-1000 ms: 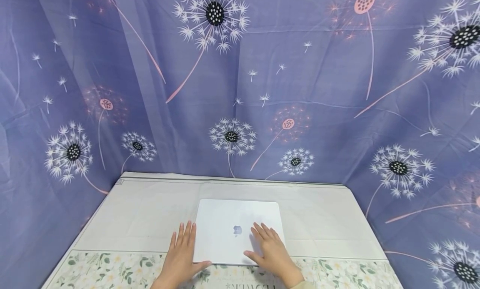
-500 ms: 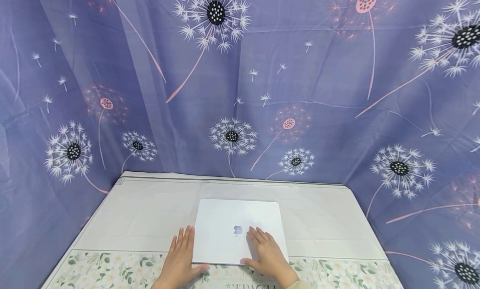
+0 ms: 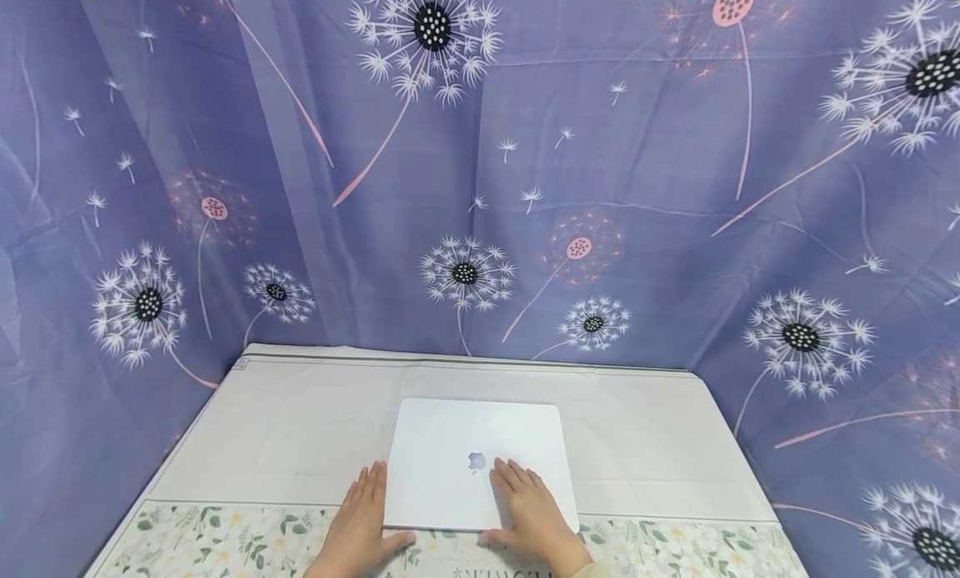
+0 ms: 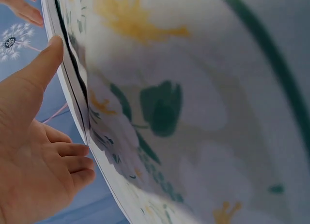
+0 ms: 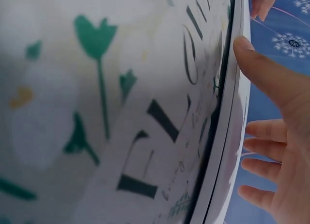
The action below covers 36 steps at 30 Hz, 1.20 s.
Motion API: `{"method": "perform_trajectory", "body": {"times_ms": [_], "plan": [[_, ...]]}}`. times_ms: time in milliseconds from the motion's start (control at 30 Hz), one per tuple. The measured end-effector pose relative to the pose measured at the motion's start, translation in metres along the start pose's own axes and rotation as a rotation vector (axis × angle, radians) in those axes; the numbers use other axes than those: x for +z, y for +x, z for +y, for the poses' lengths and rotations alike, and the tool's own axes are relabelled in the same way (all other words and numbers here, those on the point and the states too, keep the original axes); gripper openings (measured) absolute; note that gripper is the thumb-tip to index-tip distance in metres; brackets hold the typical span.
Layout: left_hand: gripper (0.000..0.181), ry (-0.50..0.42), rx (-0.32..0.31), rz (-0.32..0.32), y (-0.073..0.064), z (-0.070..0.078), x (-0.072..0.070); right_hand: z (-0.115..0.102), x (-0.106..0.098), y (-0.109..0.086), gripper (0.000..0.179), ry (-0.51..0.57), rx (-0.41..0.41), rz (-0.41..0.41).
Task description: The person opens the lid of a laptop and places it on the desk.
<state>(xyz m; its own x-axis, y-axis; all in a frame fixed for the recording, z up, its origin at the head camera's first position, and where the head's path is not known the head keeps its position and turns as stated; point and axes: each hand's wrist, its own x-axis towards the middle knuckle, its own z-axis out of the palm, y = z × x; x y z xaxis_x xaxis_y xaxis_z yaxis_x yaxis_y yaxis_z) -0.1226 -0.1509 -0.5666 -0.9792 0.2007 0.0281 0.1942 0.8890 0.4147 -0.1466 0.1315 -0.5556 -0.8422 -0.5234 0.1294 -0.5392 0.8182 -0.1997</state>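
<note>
A closed silver laptop (image 3: 442, 444) with an apple logo lies flat in the middle of the table. My left hand (image 3: 356, 511) is at its front left corner, fingers straight along the left side, thumb pointing along the front edge. On the right part of the lid rests my right hand (image 3: 532, 507), its fingers nearly straight and its thumb near the front edge. The left wrist view shows the thumb (image 4: 48, 59) by the laptop's edge. In the right wrist view the other thumb (image 5: 244, 46) touches the laptop's thin front edge; the fingers lie over the lid.
A pale table cover (image 3: 315, 411) lies under the laptop, with a floral printed band (image 3: 225, 540) along the front. Purple dandelion-print curtains (image 3: 525, 169) enclose the table at the back and both sides.
Both hands have moved a little toward the front edge. The right fingers have shifted left toward the logo. The laptop's front end has shifted very slightly; it stays closed.
</note>
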Motion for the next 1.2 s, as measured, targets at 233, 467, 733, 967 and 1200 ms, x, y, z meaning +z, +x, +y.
{"method": "perform_trajectory", "body": {"times_ms": [233, 467, 733, 967, 1200], "plan": [[0.108, -0.019, -0.005, -0.013, -0.001, -0.0006, 0.0014, -0.0015, 0.002, 0.0021, 0.093, -0.049, -0.007, 0.003], [0.105, -0.035, 0.004, -0.018, -0.0002, -0.0024, 0.0032, -0.0022, 0.0029, 0.0026, 0.091, -0.082, 0.001, -0.02], [0.103, -0.033, 0.029, 0.007, 0.0003, -0.0031, 0.0053, -0.0035, 0.0003, 0.0022, 0.09, -0.085, 0.009, -0.043], [0.103, -0.024, 0.025, 0.002, 0.001, -0.0012, 0.0034, -0.0039, 0.0005, 0.0015, 0.086, -0.107, -0.041, -0.012], [0.104, -0.022, 0.023, 0.002, 0.0002, 0.0008, 0.0003, -0.0045, 0.0042, 0.0006, 0.08, -0.119, -0.095, 0.013]]}}
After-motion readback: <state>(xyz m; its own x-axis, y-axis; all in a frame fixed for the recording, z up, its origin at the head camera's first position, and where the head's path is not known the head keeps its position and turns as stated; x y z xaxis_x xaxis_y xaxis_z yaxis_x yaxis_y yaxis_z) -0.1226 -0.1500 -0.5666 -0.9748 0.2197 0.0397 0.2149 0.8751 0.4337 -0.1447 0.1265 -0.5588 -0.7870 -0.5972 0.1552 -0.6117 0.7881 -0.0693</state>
